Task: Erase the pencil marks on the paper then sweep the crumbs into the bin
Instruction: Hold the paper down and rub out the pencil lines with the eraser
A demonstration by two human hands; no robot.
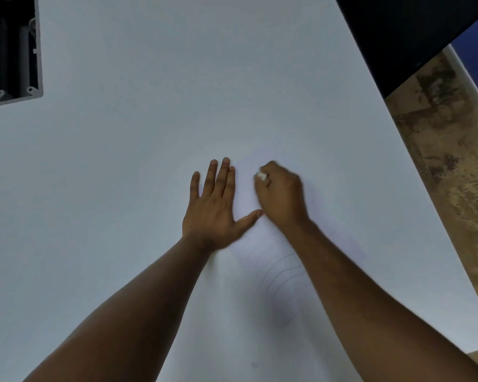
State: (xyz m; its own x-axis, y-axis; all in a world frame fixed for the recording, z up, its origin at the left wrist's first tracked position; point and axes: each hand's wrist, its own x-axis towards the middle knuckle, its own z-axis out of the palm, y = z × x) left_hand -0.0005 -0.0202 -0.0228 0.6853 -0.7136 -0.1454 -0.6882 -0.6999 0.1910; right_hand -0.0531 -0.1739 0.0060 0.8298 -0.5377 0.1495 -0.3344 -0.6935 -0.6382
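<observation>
White rectangular paper sheet [247, 194] lies on a pale table [122, 161], left hand [213, 208] pressed flat at nine o'clock, fingers spread, right hand [280, 198] clamped around a small white eraser [261, 176].

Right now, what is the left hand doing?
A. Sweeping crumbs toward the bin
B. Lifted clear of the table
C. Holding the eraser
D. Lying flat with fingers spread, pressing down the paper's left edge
D: the left hand lies palm-down with fingers spread on the left edge of the paper, while the right hand grips the white eraser against the sheet.
</observation>
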